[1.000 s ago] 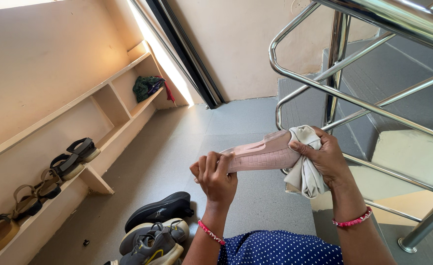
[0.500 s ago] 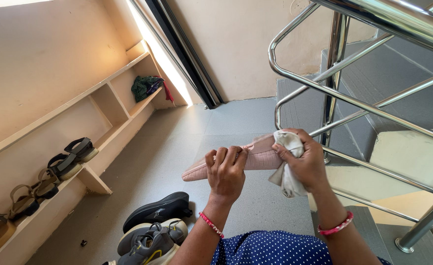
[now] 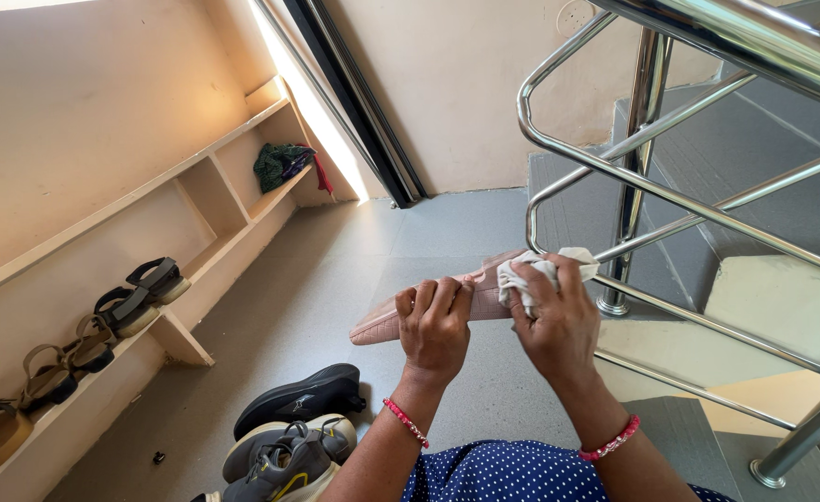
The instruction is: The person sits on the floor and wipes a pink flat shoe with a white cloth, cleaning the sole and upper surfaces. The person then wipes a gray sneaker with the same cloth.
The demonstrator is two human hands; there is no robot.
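Nearest, dark and grey sneakers [image 3: 289, 437] lie on the grey floor at lower left. Above them the left hand [image 3: 436, 321] curls closed around the middle of a flat pink slipper [image 3: 401, 316], its long axis running left-near to right-far. The right hand [image 3: 559, 321] pinches a crumpled white cloth [image 3: 531, 271] against the slipper's far end. Beyond stands a steel stair railing [image 3: 633, 177].
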